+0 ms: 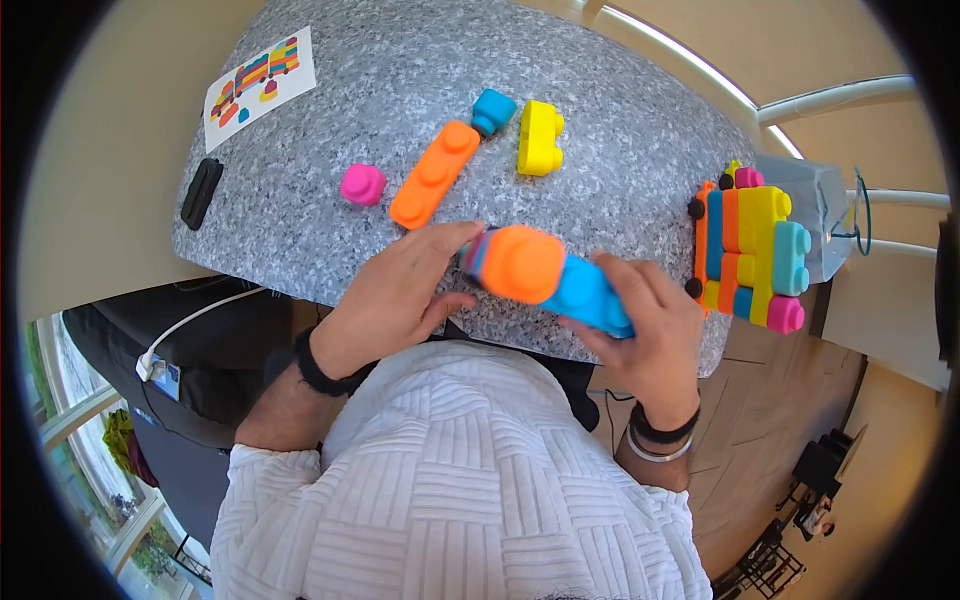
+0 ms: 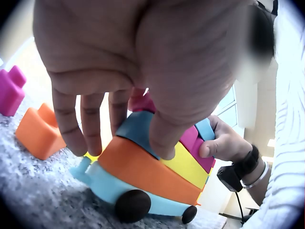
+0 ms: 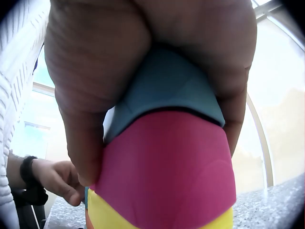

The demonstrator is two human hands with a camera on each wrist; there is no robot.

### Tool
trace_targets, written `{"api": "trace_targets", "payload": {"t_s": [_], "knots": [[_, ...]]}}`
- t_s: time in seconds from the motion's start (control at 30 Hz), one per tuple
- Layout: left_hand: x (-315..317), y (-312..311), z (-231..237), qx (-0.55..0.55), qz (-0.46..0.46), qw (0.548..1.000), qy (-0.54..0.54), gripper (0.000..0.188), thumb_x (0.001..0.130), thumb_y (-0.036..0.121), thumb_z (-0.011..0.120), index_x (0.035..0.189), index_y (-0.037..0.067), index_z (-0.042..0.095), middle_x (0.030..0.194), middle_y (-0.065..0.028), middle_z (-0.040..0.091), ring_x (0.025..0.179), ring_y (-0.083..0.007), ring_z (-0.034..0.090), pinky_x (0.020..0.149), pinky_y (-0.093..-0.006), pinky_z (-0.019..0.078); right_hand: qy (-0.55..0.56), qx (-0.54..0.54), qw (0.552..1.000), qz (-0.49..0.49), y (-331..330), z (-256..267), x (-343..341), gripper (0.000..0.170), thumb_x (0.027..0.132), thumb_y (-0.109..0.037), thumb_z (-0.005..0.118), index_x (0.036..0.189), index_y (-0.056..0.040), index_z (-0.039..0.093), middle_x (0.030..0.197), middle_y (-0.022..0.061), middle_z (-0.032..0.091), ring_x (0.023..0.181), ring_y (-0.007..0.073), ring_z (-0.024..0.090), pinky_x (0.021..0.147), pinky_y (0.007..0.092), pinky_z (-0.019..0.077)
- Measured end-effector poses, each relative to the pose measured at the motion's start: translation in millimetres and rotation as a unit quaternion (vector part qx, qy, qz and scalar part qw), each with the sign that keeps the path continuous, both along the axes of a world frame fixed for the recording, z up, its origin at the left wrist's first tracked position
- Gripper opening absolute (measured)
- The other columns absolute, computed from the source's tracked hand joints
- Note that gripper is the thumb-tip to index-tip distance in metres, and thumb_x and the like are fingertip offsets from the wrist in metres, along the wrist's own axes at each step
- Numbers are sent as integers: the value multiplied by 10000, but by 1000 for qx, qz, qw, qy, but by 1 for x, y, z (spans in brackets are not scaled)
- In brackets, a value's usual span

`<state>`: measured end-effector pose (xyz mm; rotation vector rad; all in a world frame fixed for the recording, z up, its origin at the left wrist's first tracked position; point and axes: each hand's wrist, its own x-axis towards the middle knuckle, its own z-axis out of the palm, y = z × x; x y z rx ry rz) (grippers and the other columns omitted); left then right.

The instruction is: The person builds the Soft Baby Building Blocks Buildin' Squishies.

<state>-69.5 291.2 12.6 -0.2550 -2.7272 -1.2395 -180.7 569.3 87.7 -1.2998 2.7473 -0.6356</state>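
Observation:
A toy vehicle of stacked building blocks (image 1: pixel 520 265) stands at the near edge of the table. It has a light blue wheeled base, orange, yellow and pink layers, and a blue block (image 3: pixel 171 90) on top at one end. My right hand (image 1: pixel 655 325) grips that blue block between thumb and fingers. Beside the other end is my left hand (image 1: pixel 400 285), its fingers loosely extended and the thumb apart from them. In the left wrist view, the left fingers and thumb overlap the vehicle's orange layer (image 2: pixel 143 162).
Loose blocks lie ahead: a pink one (image 1: pixel 363 185), a long orange one (image 1: pixel 435 175), a blue one (image 1: pixel 493 112) and a yellow one (image 1: pixel 540 138). A second block vehicle (image 1: pixel 745 250) stands at the right, near a clear bin (image 1: pixel 825 200). A picture sheet (image 1: pixel 260 88) and black case (image 1: pixel 202 194) lie left.

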Motion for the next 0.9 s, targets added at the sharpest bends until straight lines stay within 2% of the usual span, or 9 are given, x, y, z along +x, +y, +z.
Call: {"api": "trace_targets", "payload": {"t_s": [0.1,0.13,0.23,0.4,0.5,0.6,0.7,0.8,0.9], "knots": [[1,-7,9,0,4,1000,0,636,921,222,864,1474,56,597,1368,-168,706,1253,-409,678,1049,-479,556,50,-39,988,-138,24,-6,-12,649,762,-260,989,1321,-79,713,1078,149,747,924,377,744,787,444,600],[1,-11,12,-9,0,1000,-14,601,932,213,859,1453,46,610,1385,-168,709,1263,-414,683,1059,-474,555,52,-37,988,-137,31,-9,-18,649,762,-260,989,1321,-79,713,1078,149,747,924,377,744,787,444,600],[-2,-20,16,-17,3,1000,19,554,917,201,873,1400,40,654,1332,-169,735,1197,-410,703,1013,-460,569,104,0,951,-291,40,-13,-40,679,821,-248,954,1384,-51,630,1193,209,741,1037,445,738,873,470,603],[-1,-21,20,-25,13,999,23,523,907,187,880,1366,39,678,1297,-167,748,1144,-395,714,977,-458,576,134,-25,944,-300,23,-22,-76,642,892,-219,863,1415,-2,561,1273,238,693,1096,459,706,898,492,592],[0,-21,20,-28,10,999,26,519,905,185,879,1363,42,682,1289,-165,748,1137,-393,715,969,-458,576,180,-24,955,-235,14,-22,-98,621,893,-207,863,1405,-16,568,1243,234,702,1094,476,699,888,501,587],[1,-23,22,-33,7,999,34,501,910,186,873,1353,42,688,1279,-162,747,1133,-390,715,961,-456,577,121,-21,966,-228,6,-15,-118,622,889,-192,867,1427,-55,586,1232,233,708,1108,481,694,893,518,578],[2,-29,23,-52,16,998,34,476,932,210,842,1357,59,688,1247,-147,734,1116,-380,706,945,-457,572,222,58,947,-223,13,-17,-145,672,869,-158,865,1487,-131,603,1227,212,711,1113,470,675,956,533,554],[1,-35,24,-59,23,997,36,463,948,228,814,1368,81,686,1220,-130,721,1104,-369,697,936,-461,566,220,88,939,-248,6,-17,-161,655,886,-84,827,1497,-156,604,1286,186,691,1165,448,654,993,532,535],[2,-35,24,-63,29,997,40,464,944,230,829,1360,75,692,1247,-131,730,1128,-370,699,958,-462,567,229,10,956,-182,-1,-32,-186,672,891,-3,794,1506,-188,595,1343,168,660,1216,440,628,1040,541,504]]}}
